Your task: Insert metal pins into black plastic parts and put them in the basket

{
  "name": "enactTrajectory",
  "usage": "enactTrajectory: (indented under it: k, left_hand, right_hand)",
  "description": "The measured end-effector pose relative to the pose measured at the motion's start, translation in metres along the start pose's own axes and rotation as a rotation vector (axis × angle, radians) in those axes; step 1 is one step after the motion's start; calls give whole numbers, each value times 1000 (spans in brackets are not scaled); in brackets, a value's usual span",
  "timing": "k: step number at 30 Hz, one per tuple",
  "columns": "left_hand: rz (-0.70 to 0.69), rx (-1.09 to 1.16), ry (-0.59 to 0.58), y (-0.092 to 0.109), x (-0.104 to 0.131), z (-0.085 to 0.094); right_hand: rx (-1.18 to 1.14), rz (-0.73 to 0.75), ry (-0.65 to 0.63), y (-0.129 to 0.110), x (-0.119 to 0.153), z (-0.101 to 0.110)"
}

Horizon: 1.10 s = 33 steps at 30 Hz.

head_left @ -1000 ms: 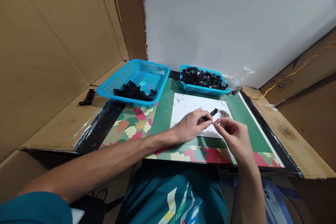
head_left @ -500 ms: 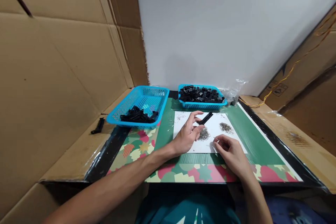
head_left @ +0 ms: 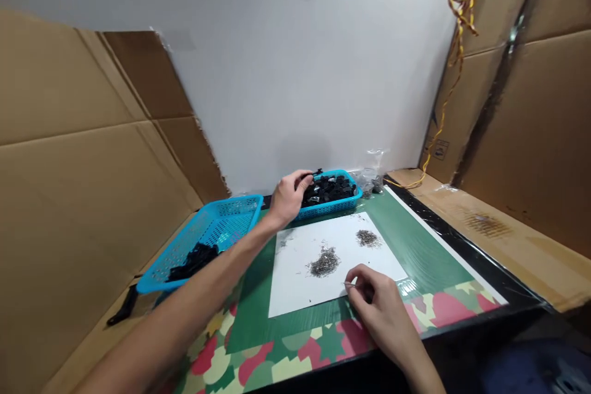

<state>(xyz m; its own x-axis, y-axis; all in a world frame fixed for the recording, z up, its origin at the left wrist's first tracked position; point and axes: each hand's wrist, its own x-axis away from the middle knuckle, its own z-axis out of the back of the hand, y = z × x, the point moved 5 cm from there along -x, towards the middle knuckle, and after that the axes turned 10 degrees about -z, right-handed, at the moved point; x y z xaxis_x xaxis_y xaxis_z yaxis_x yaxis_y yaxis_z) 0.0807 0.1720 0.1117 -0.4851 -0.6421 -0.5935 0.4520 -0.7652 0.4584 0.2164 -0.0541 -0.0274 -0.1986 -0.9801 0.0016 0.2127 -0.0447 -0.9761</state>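
My left hand (head_left: 289,196) reaches to the left end of the far blue basket (head_left: 330,206), which is heaped with small black plastic parts (head_left: 330,188). A dark piece (head_left: 317,172) shows past its closed fingertips; much of it is hidden by the hand. Low over the front edge of a white sheet (head_left: 295,295), my right hand (head_left: 376,295) pinches a thin metal pin-like piece (head_left: 348,284). On the sheet lie two piles of tiny metal pieces, a larger pile (head_left: 325,262) and a smaller pile (head_left: 367,238).
At left, a second blue basket (head_left: 157,280) holds longer black parts (head_left: 194,258). Another black part (head_left: 124,308) lies beside it on cardboard. A clear plastic bag (head_left: 369,180) stands right of the far basket. Cardboard walls (head_left: 530,104) flank the table.
My left hand has moved from above the white sheet to the far basket. My right hand stays near the sheet's front edge, still pinching. The view has turned right and tilted up.
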Motion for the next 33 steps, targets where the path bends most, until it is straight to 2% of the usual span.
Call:
enactTrajectory:
  k: [5, 9, 13, 16, 20, 23, 25, 29, 33]
  left_hand:
    - [22, -128, -147, -34, -80, -36]
    - [24, -141, -287, -55, -121, -74]
    - [59, -132, -392, -66, -144, -112]
    - [95, -118, -435, -69, -150, -134]
    - [103, -47, -458, -71, -145, -146]
    - [95, 11, -451, -76, -138, -131]
    - [109, 17, -440, -85, -134, -108]
    - [218, -65, -473, -114, -116, -33]
    - [445, -205, -666, -145, -72, 47]
  right_hand:
    - [-215, -11, 13, 0, -7, 7]
    - [-296, 7, 26, 6, -15, 13]
    - [-336, -18, 59, 12, -18, 17]
    - [-336, -33, 29, 10, -16, 17]
    - [-341, -45, -4, 8, -12, 18]
    - [-335, -50, -4, 11, -10, 19]
    - [-321, -45, -15, 14, -8, 19]
    - [-293, -41, -16, 22, -5, 20]
    - [-226, -42, -8, 27, -2, 21]
